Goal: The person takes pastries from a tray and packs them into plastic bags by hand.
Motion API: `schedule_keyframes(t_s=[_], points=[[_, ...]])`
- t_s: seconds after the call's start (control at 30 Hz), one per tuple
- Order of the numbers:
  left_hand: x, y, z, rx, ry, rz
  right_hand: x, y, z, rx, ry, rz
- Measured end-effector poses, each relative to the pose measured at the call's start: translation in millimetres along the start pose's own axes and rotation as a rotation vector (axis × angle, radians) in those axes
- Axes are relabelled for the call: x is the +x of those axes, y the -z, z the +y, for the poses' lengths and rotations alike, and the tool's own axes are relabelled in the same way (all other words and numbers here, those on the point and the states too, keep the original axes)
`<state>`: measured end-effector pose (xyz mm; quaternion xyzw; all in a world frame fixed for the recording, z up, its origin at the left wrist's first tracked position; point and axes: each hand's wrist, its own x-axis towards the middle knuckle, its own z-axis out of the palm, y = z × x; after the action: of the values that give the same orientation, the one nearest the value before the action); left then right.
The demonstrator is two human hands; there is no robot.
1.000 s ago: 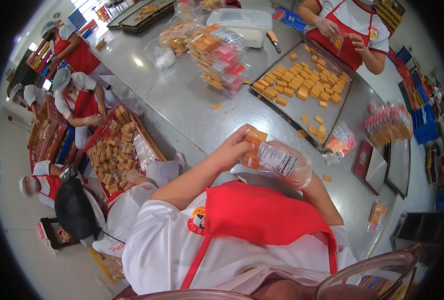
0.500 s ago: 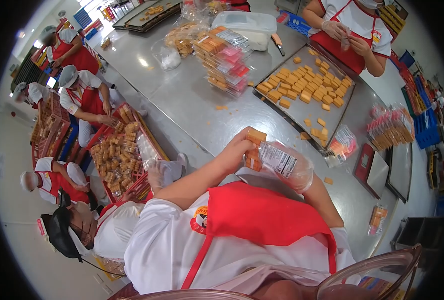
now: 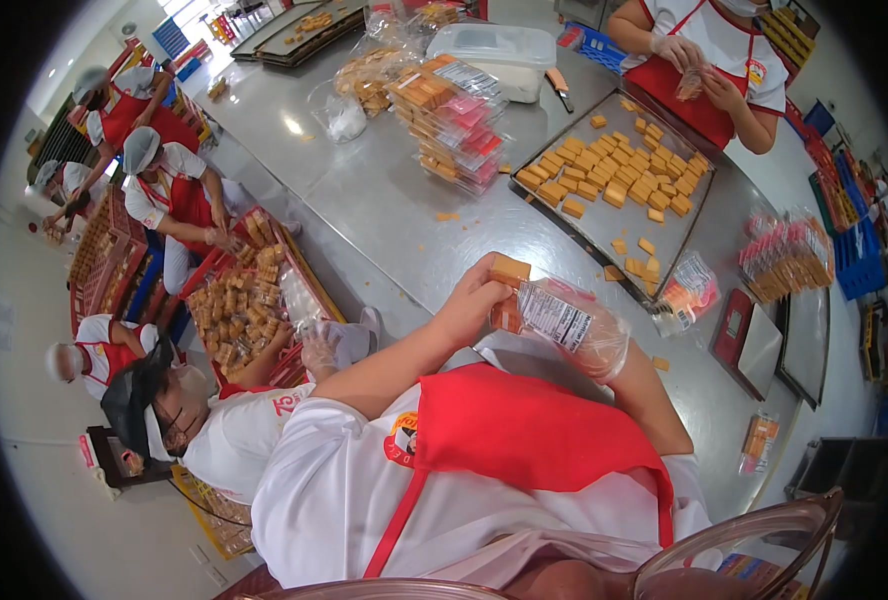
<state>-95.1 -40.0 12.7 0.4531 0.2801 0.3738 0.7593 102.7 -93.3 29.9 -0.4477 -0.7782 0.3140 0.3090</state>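
Observation:
My left hand (image 3: 472, 300) is closed, without a glove, around a golden rectangular biscuit (image 3: 510, 270) at the mouth of a clear labelled plastic bag (image 3: 558, 316). More orange-brown biscuit shows inside the bag, just below the fingers. On the bag's other end is my right hand (image 3: 604, 348), in a clear plastic glove, with its fingers curled around the film. The bag partly hides those fingers. Beyond both hands, a metal tray (image 3: 584, 235) carries many loose biscuits (image 3: 624, 175).
Filled packs (image 3: 449, 125) are stacked beyond my hands, near a lidded plastic tub (image 3: 494, 55) and a knife (image 3: 560, 88). At right are more packs (image 3: 789, 255) and a scale (image 3: 744, 340). Co-workers stand across the table and at left, around a red crate (image 3: 244, 310) of packs.
My right hand has shifted slightly and its fingers curl more around the bag; my left hand stays at the bag's mouth. The nearest co-worker at left has moved, an arm now over the crate.

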Motion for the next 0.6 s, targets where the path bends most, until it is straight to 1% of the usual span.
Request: schedule_keyframes(t_s=[0.07,0.1,0.17,0.27,0.37,0.43,0.47,0.5,0.57,0.6], points=[[-1,-3,4,0.014,0.037,-0.002,-1,-1,6,0.038,-0.013,0.007],[-1,-4,6,0.021,0.054,-0.003,-2,1,7,-0.011,0.021,0.001],[-1,-4,2,0.137,0.039,-0.016,-3,4,6,-0.108,0.091,-0.011],[4,3,-9,0.222,-0.018,-0.053,-5,-2,18,-0.072,0.097,-0.024],[4,5,-10,0.235,-0.035,-0.065,-4,-1,7,0.035,-0.006,-0.021],[-1,5,-9,0.221,-0.061,-0.085,-4,-6,14,0.383,-0.018,-0.001],[-5,5,-9,0.207,-0.090,-0.106,-3,-6,14,0.627,-0.093,-0.023],[-8,4,-8,0.193,-0.117,-0.129,-2,-5,13,0.869,-0.176,-0.028],[-12,1,-5,0.133,-0.266,-0.189,2,6,-11,1.495,-0.489,-0.098],[-13,0,-4,0.103,-0.334,-0.221,2,6,-19,1.217,-0.257,-0.023]])
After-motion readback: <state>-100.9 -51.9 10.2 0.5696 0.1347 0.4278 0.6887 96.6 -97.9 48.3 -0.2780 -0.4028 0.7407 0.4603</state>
